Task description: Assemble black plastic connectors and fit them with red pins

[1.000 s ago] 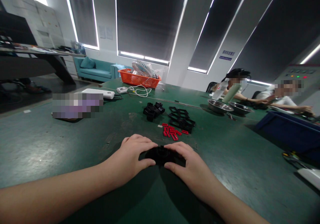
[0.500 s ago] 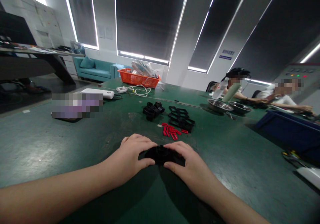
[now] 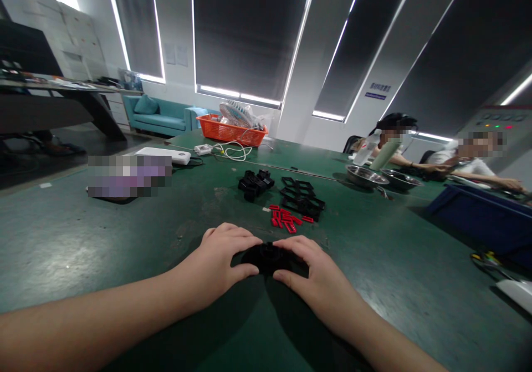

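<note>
A round black plastic part [image 3: 267, 257] lies on the green table [image 3: 124, 233] right in front of me. My left hand [image 3: 216, 261] grips its left side, fingers curled over the top and thumb at the front. On its right side, my right hand [image 3: 310, 269] holds it the same way. Beyond the hands lie several small red clips [image 3: 286, 218], a stack of black open frames [image 3: 302, 195] and a heap of black parts [image 3: 254, 183].
An orange basket [image 3: 230, 129] with a fan in it stands at the table's far end, with a white charger and cable [image 3: 224, 149] and a white box [image 3: 164, 154] near it. Two people sit at the right by metal bowls [image 3: 366, 176]. A blue bin [image 3: 477, 217] stands at right.
</note>
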### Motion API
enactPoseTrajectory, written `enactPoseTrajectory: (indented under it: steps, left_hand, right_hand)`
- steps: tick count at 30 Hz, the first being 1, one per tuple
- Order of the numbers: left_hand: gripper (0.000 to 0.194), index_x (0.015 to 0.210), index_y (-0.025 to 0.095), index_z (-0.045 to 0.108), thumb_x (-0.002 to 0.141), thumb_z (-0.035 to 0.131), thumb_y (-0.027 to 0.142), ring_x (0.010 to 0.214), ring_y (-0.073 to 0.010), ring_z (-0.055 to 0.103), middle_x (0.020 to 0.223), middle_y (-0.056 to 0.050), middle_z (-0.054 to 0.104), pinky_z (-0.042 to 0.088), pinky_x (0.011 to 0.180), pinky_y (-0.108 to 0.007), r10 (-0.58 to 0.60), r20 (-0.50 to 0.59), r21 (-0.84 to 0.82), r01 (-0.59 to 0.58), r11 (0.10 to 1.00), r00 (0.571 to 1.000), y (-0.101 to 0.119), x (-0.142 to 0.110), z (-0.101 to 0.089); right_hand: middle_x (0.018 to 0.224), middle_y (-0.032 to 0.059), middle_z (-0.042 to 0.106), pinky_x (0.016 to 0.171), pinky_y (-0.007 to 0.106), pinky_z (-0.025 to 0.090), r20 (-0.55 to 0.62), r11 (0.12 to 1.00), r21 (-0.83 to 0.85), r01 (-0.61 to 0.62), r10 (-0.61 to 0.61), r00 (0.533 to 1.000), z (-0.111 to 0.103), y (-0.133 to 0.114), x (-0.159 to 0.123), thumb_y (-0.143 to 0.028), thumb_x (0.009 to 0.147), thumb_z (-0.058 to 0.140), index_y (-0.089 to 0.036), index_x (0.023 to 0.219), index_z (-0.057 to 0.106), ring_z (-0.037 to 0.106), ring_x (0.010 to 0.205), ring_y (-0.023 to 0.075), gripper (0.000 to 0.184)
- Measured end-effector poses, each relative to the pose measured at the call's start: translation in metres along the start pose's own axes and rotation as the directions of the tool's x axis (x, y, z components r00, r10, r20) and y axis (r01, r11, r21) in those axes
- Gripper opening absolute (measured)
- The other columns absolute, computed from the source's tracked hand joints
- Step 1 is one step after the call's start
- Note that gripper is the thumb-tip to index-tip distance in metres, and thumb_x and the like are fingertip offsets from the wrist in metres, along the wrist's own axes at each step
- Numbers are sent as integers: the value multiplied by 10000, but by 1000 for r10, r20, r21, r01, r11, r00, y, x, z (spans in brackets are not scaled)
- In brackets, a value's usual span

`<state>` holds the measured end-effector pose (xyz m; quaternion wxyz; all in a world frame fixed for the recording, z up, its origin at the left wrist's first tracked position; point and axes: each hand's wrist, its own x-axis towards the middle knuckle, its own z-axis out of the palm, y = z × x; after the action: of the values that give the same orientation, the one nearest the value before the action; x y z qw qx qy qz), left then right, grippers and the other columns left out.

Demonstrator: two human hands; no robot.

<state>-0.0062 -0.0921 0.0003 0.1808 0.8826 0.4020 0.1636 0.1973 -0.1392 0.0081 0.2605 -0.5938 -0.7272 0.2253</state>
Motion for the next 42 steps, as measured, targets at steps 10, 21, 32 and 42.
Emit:
enactPoseTrajectory:
  steps: [10, 21, 32, 42]
  left_hand:
    - [370, 1164, 274, 674, 809, 743, 197, 1168, -300, 547, 1209, -38, 688, 385, 988, -497, 14, -13, -3, -14, 1000, 1000, -1, -2, 2]
    - [374, 1163, 275, 678, 805, 742, 188, 1174, -309, 544, 1204, -28, 691, 381, 985, -504, 3, -11, -7, -3, 1000, 1000, 0, -1, 0]
    - [345, 1148, 278, 680, 815, 728, 204, 1159, -304, 554, 1200, -40, 694, 387, 982, -478, 20, -30, -4, -20, 1000, 999, -1, -1, 1]
    - [339, 1135, 271, 684, 811, 733, 184, 1150, -302, 552, 1189, -37, 695, 377, 986, -482, 22, -22, -18, -22, 1000, 1000, 0, -1, 0]
  right_hand:
    - [1120, 57, 650, 992, 398, 423, -4, 1000, 9, 7, -7, 1000, 0, 1, -1, -59, 739, 712, -205, 1096, 677, 568, 1107, 231, 387]
    - [1116, 55, 651, 994, 406, 421, 1, 1000, 8, 6, -6, 1000, -1, 0, 0, -77, 743, 718, -211, 1090, 676, 567, 1106, 233, 375]
    - [1107, 45, 656, 984, 430, 422, -13, 999, 30, 12, -11, 1000, 0, 1, -2, -87, 735, 712, -243, 1068, 680, 575, 1098, 247, 369]
    - [1114, 56, 652, 994, 420, 418, -1, 1000, 17, 16, -16, 1000, 0, 0, 0, -76, 738, 710, -219, 1086, 680, 569, 1108, 240, 377]
